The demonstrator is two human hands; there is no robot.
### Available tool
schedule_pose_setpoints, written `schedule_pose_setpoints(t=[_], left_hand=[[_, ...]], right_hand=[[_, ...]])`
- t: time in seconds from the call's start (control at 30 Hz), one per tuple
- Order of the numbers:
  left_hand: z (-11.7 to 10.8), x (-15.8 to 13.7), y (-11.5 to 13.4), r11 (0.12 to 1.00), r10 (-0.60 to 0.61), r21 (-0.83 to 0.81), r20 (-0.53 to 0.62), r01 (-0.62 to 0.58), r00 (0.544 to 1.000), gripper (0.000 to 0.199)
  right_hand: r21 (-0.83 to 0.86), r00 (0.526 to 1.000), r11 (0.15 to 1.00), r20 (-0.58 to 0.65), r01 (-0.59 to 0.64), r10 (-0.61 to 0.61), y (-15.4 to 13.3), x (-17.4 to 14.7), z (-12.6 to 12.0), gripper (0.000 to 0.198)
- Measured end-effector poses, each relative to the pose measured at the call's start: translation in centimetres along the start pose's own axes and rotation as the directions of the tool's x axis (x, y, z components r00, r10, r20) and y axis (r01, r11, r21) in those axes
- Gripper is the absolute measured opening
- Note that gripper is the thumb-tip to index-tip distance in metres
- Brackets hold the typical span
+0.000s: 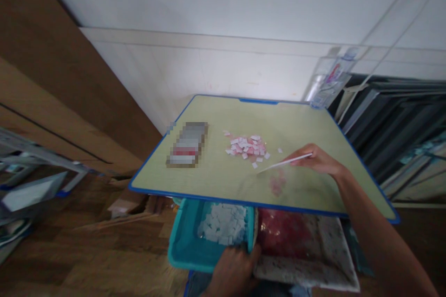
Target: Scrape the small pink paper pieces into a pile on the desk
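Note:
My right hand (318, 160) is closed on a thin white flat strip (285, 163), seen nearly edge-on, whose far end slants down to the tabletop. Just left of that end lies a loose heap of small white and pink square pieces (245, 146), with a few strays around it. A faint pink smear (278, 182) shows on the table below the strip. Down in front, my left hand (235, 267) is curled at the near right corner of a teal basin (191, 257), where a white box meets it. Exactly what its fingers grip is hidden. Small white squares (226, 223) lie in the basin.
The pale yellow table (209, 181) has a blue edge and stands against a white wall. A blurred-out flat item (188, 144) lies at its left. A clear plastic bottle (332, 79) stands at the back right. The white box (334, 250) holds something red. Dark panels (404, 116) lean at right.

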State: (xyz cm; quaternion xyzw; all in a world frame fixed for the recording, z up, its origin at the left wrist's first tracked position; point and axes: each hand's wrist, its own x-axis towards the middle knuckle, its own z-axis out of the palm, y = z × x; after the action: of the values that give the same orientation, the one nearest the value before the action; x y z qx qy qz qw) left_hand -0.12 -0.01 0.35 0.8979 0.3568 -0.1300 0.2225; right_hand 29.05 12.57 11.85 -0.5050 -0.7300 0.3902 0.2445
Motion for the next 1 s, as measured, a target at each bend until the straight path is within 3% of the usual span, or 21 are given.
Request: schedule_pose_setpoints(t=[0.3,0.43,0.53,0.63,0.73,0.83,1.0], left_hand=[[0.2,-0.1,0.0,1.0,-0.013,0.016,-0.009,0.014,1.0,0.039],[0.3,-0.2,0.0,1.0,-0.014,0.008,-0.031,0.015,0.999,0.037],[0.3,-0.2,-0.1,1.0,-0.006,0.004,-0.034,0.006,0.999,0.039],[0.4,-0.1,-0.1,1.0,-0.009,0.004,-0.022,0.009,1.0,0.041],[0.5,0.0,-0.2,1.0,-0.013,0.004,-0.018,0.013,1.0,0.042],[0.4,-0.1,-0.2,1.0,-0.008,-0.001,-0.014,0.008,1.0,0.043],[0.2,-0.1,-0.1,1.0,-0.015,0.003,0.0,0.015,1.0,0.045]], right_hand=[[0.106,0.94,0.994,0.338,0.008,-0.044,-2.2,-1.7,-0.6,0.03],[0.109,0.913,0.994,0.402,0.032,-0.073,-1.7,-3.5,-1.2,0.03],[0.046,0.947,0.999,0.32,-0.006,-0.009,-0.5,-5.2,-1.7,0.029],[-0.009,0.989,0.989,-0.009,-0.15,0.15,1.1,-6.4,-2.1,0.03],[0.095,0.904,0.954,-0.303,-0.285,0.301,2.4,-6.5,-2.5,0.033],[0.208,0.865,0.92,-0.321,-0.333,0.386,2.8,-5.5,-2.6,0.038],[0.305,0.91,0.889,-0.131,-0.341,0.394,1.9,-4.1,-0.9,0.037]])
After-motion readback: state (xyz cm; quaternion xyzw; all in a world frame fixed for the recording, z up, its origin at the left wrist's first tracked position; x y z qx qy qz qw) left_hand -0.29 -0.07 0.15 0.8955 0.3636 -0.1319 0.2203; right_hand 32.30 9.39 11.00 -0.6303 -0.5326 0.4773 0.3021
